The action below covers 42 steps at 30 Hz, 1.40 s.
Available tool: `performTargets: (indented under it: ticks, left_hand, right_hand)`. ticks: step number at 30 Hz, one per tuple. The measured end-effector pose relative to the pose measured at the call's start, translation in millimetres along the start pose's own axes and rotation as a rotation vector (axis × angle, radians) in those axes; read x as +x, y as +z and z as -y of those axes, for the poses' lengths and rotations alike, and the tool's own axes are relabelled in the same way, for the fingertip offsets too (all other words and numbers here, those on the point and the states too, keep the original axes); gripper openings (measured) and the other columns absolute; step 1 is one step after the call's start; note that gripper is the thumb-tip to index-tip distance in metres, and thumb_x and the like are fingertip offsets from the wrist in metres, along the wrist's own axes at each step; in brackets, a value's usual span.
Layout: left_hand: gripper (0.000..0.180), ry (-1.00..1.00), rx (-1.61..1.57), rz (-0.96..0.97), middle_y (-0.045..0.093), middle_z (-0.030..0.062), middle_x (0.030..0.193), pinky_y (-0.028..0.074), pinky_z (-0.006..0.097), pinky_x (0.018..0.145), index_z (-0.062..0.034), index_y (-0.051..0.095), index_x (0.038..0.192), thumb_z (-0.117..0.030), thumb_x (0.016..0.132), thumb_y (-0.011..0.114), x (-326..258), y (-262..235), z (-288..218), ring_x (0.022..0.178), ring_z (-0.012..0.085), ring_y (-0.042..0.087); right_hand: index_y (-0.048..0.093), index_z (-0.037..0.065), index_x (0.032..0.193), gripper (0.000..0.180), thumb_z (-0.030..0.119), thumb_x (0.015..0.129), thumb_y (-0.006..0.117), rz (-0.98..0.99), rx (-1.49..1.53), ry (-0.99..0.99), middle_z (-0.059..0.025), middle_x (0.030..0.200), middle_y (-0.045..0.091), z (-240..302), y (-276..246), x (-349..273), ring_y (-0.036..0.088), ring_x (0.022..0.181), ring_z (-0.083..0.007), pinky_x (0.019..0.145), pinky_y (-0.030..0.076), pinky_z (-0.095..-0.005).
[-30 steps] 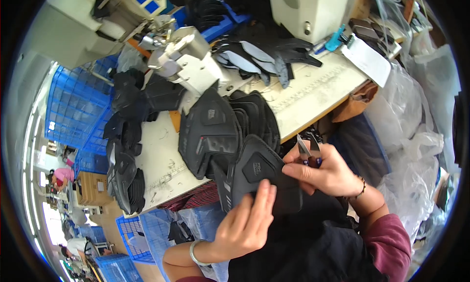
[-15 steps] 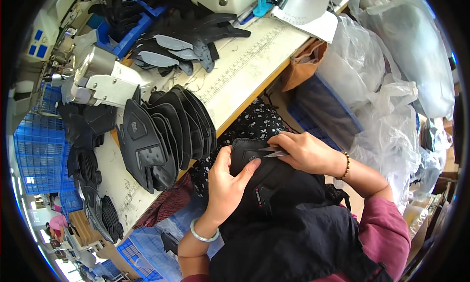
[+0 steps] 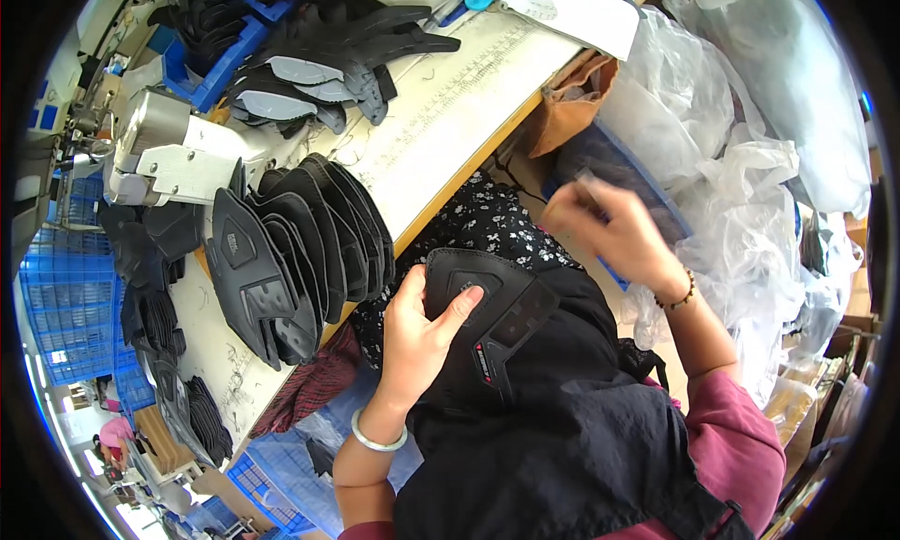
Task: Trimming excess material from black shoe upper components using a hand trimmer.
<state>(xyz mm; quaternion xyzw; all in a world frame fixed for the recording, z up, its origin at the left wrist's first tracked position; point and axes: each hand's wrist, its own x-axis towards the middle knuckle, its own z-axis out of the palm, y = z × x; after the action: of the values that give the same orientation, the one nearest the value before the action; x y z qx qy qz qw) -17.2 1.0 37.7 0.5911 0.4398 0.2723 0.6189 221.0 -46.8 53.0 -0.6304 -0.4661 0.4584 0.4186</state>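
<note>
Beside table edge (image 3: 452,187), black panel (image 3: 495,307) in left hand (image 3: 418,339), right hand (image 3: 621,229) apart

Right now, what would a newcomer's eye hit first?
Probably the stitched black piece mid-picture, pinched in the left hand. Next, the fanned stack of black pieces by the near edge of the pale table. Then the clear plastic bags heaped along the right, past the motion-blurred right hand.

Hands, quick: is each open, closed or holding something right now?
Left hand: closed on a black panel, thumb on top.
Right hand: blurred; its grip cannot be told.
</note>
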Motion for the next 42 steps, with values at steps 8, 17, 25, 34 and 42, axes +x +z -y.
performTargets:
  ticks: [8,17,25,34,42]
  left_hand:
    - [0.023,0.016,0.093,0.003,0.066,0.0079,0.085,0.047,0.024,0.073,0.0027,0.055,0.091,-0.014,0.083,0.07,-1.0,3.2,-4.1,0.078,0.0086,0.058]
    - [0.022,-0.023,-0.039,0.009,0.065,0.0077,0.087,0.047,0.024,0.074,0.002,0.056,0.093,-0.014,0.085,0.069,2.3,0.6,9.4,0.079,0.0093,0.058]
    - [0.023,0.054,0.084,0.01,0.064,0.0076,0.081,0.047,0.024,0.07,0.0019,0.053,0.085,-0.013,0.083,0.07,0.7,5.6,6.6,0.075,0.0084,0.056]
    - [0.02,0.007,-0.015,-0.026,0.064,0.0073,0.08,0.048,0.024,0.07,0.0019,0.053,0.085,-0.01,0.084,0.069,0.7,6.8,3.7,0.074,0.0085,0.057]
    - [0.025,0.017,0.05,0.044,0.063,0.0097,0.078,0.048,0.026,0.067,0.003,0.053,0.086,-0.013,0.082,0.071,6.8,8.0,7.4,0.072,0.0084,0.055]
  right_hand:
    - [0.058,-0.001,0.097,0.012,0.005,0.087,0.06,0.084,-0.41,-0.434,-0.0115,0.088,0.059,-20.7,25.6,-9.0,0.059,0.077,-0.0231,0.067,0.047,-0.0293]
    - [0.06,0.0,0.091,0.025,0.025,0.09,0.062,0.098,0.015,-0.014,-0.007,0.074,0.057,-20.4,11.7,-5.4,0.05,0.062,-0.011,0.057,0.044,-0.0287]
    - [0.058,-0.002,0.089,0.018,0.012,0.079,0.064,0.157,-0.309,-0.229,-0.017,0.078,0.06,-23.1,23.3,-21.2,0.061,0.073,-0.0309,0.066,0.048,-0.0369]
    - [0.059,0.0,0.091,0.013,0.009,0.085,0.064,-0.244,-0.284,-0.049,-0.0095,0.079,0.061,-42.6,5.2,-7.8,0.054,0.068,-0.0125,0.063,0.046,-0.0274]
    - [0.061,0.001,0.102,0.025,0.007,0.08,0.07,0.089,-0.249,-0.367,-0.0041,0.082,0.057,-2.7,34.4,5.6,0.05,0.063,-0.0094,0.056,0.043,-0.0233]
